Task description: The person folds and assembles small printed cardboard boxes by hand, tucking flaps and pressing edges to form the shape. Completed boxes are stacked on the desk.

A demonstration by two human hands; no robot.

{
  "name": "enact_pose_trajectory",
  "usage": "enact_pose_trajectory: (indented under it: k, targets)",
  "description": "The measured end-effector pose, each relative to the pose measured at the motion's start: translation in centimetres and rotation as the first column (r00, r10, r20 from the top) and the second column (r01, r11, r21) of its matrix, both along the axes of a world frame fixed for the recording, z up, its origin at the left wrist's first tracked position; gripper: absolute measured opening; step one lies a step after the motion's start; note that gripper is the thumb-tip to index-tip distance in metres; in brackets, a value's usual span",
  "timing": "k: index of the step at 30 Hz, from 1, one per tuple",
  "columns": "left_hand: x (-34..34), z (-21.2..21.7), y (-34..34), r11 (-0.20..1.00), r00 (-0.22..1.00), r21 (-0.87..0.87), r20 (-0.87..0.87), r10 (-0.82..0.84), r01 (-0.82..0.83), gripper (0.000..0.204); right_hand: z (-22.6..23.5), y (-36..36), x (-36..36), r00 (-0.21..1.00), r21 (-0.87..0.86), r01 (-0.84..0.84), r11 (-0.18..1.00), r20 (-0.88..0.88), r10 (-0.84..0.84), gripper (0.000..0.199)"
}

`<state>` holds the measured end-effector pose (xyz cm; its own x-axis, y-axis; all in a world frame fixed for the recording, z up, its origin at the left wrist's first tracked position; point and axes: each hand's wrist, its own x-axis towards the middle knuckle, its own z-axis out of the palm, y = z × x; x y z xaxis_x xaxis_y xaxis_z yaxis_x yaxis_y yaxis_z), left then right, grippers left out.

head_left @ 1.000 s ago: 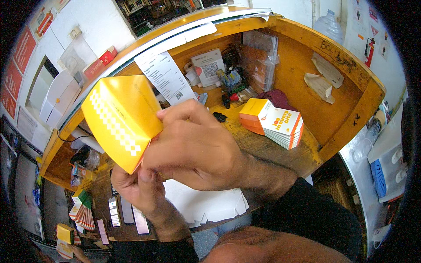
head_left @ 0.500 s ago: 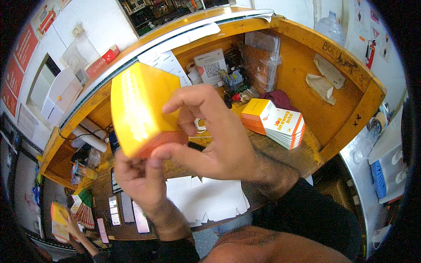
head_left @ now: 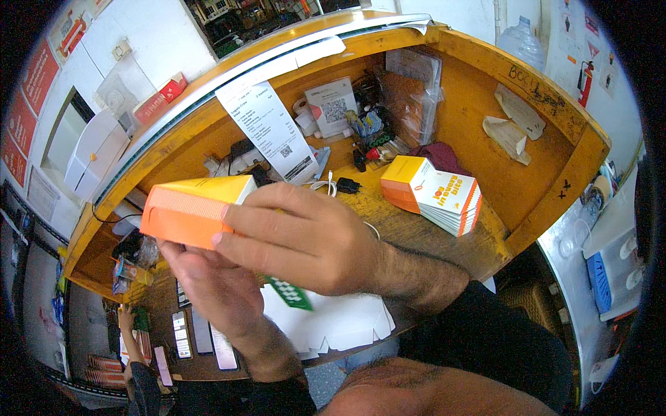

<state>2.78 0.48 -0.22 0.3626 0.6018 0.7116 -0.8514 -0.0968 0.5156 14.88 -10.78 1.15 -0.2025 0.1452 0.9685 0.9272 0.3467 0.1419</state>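
An orange and yellow folded cardboard box (head_left: 191, 208) is held up in front of me, above the wooden desk. My right hand (head_left: 312, 239) lies across its near right part, fingers closed on the orange side. From below, my left hand (head_left: 215, 291) holds the lower edge, its fingers partly hidden behind the box. Under my right hand a green flap with white shapes (head_left: 291, 295) sticks out; whether it belongs to the box is hidden. White flat cardboard blanks (head_left: 340, 322) lie below my hands. To the right is a nested stack of similar boxes (head_left: 444, 197).
Several phones (head_left: 182, 333) lie at the near left of the desk. A printed receipt (head_left: 270, 132), a white cable with a black charger (head_left: 348, 186) and a maroon cloth (head_left: 444, 158) are farther back. Another person's arm (head_left: 132, 343) reaches among stacked boxes at lower left.
The box has tipped and moved down and left, turning its orange side toward me. My right hand has come down over it. The other person's hand has moved, without the box it held.
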Motion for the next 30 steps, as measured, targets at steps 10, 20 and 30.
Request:
enact_pose_trajectory:
  k: [10,20,30]
  targets:
    - [-0.5,0.9,0.5,0.973,0.970,0.068,-0.090,0.225,-0.219,0.059,0.2,-0.1,0.5,0.997,0.021,-0.054,0.998,-0.049,0.055,0.034]
    - [-0.6,0.1,1.4,0.956,0.955,0.126,-0.103,0.277,-0.264,0.044,-0.2,-0.3,0.0,0.999,0.077,0.030,0.997,-0.013,-0.029,0.034]
    - [-0.6,1.1,1.1,0.942,0.938,0.082,-0.100,0.333,-0.326,0.033,0.2,-0.3,0.5,0.991,0.096,-0.036,0.995,-0.126,0.049,0.033]
